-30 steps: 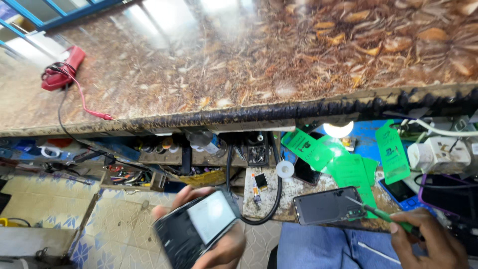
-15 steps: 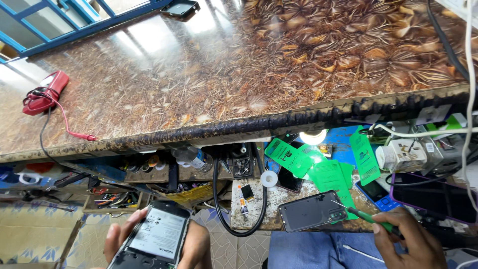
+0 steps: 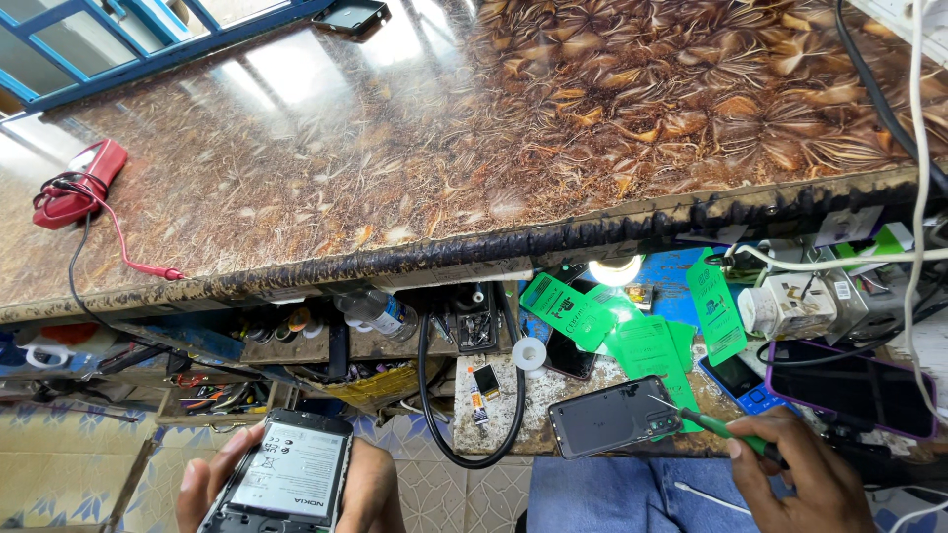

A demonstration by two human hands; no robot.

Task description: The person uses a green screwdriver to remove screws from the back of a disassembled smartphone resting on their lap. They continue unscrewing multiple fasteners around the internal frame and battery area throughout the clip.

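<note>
the fingers of the left hand curl around the edges of an opened phone with its back cover off, so that its white-labelled battery faces up; fingers on one side and the thumb side on the other press against the frame, low in the view, over the tiled floor. the fingers of the right hand are pinched together on a green-handled screwdriver, whose thin tip reaches to the corner of a dark phone back cover lying flat on the lower desk, just above the person's blue-clad lap.

beside that cover sit green plastic tags, a small white tape roll and a black cable loop hanging over the desk's front edge. to the right lie a blue phone and a larger phone with a purple rim, near a white plug adapter and a lit bulb. above, the brown patterned counter carries a red multimeter with red and black leads at its left end and a dark device at its far edge.
</note>
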